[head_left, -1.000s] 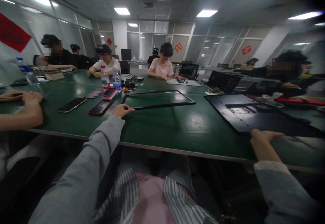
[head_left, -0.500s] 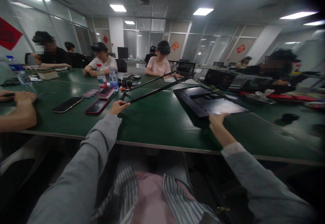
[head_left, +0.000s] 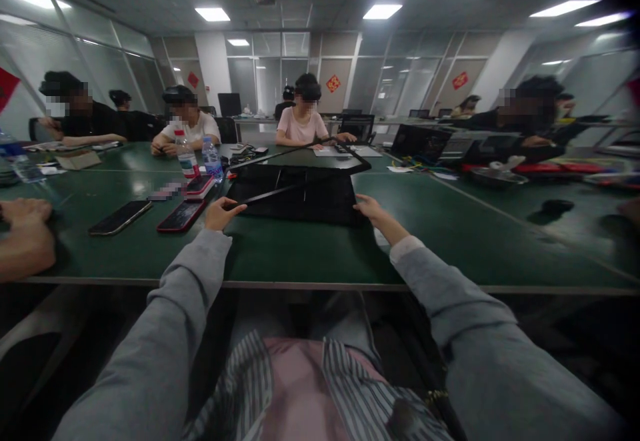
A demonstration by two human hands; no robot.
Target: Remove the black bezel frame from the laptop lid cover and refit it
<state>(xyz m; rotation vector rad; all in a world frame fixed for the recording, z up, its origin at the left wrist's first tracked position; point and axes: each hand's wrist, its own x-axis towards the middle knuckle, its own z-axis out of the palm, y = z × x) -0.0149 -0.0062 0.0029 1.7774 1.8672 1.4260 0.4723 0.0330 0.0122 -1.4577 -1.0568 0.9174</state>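
A thin black rectangular frame [head_left: 275,195] is pinched at its near left end by my left hand [head_left: 220,214]. It slants up and away to the right, its far corner raised over the table. Beneath it is a flat black panel [head_left: 327,205] with a few thin light lines across its face. My right hand [head_left: 369,207] grips the panel's right edge between thumb and fingers. Part of the panel is hidden behind the frame's bars. Whether frame and panel touch, I cannot tell.
Left of my left hand lie a red-edged phone [head_left: 181,216] and a dark phone [head_left: 120,218]. Two bottles, one red-capped [head_left: 187,155], one blue-capped [head_left: 213,159], stand behind. Another person's hands [head_left: 27,214] rest at the left. A small black object [head_left: 557,209] lies right.
My right hand has brought the panel leftward from the right side, under the frame. The frame has swung to a flatter angle. My view has shifted slightly right.
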